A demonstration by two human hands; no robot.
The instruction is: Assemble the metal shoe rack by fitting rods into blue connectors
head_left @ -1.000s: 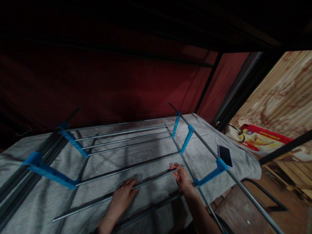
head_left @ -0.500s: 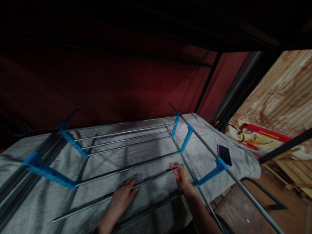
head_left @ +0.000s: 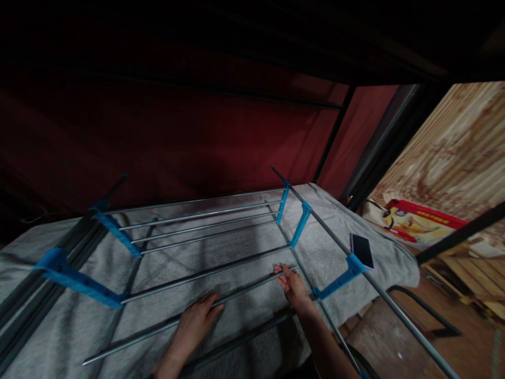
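A loose grey metal tube (head_left: 246, 288) lies slantwise across the front of a half-built rack. My left hand (head_left: 197, 322) is closed over its middle, fingers wrapped on top. Close to the tube's right end, my right hand (head_left: 291, 284) pinches it between thumb and fingers. The rack has blue plastic brackets (head_left: 84, 284) on the left and more blue brackets (head_left: 341, 279) on the right. Several crossbars (head_left: 209, 271) run between the two sides. The tube's right end lies just short of the right front bracket; its left end pokes out past the left side.
A grey blanket (head_left: 232, 247) covers the bed under the rack. A phone (head_left: 362, 250) lies on it at the right. Beyond the bed's edge are a red and yellow box (head_left: 424, 221) and a wooden pallet-like piece (head_left: 479, 268). A dark red curtain (head_left: 189, 142) hangs behind.
Both hands keep their hold on the tube, which has shifted very slightly leftward. The whole view has also drifted a little; otherwise the rack stays as it was.
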